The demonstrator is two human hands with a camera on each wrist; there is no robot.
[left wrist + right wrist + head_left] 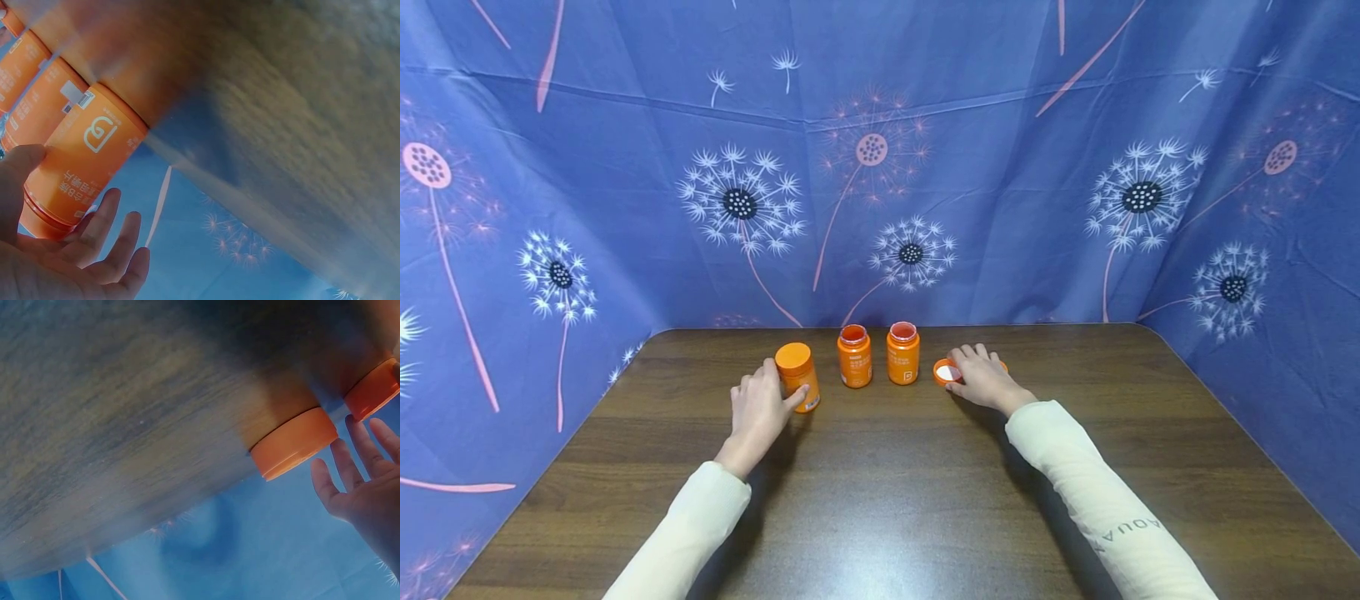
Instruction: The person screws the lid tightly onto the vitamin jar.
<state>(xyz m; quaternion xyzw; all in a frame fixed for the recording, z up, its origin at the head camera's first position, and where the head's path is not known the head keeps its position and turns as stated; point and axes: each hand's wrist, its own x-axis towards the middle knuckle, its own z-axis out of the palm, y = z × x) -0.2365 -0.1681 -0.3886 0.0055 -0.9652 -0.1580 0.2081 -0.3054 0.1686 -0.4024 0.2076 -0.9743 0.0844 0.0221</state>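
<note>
My left hand (757,410) holds an upright orange bottle (797,379) with its orange cap on. The thumb lies on its near right side, and the other fingers reach around its far left side. To its right stand two uncapped orange bottles, a middle one (854,363) and a right one (902,360), mouths up. My right hand (988,382) pinches an orange lid (947,372) that lies with its white inside facing up. A second orange lid (295,442) sits on the table just beyond that hand, mostly hidden by it in the head view.
The brown wooden table (880,500) carries the bottles and lids in a row near its back edge. Behind and at both sides hangs a blue cloth (1000,250) printed with dandelions.
</note>
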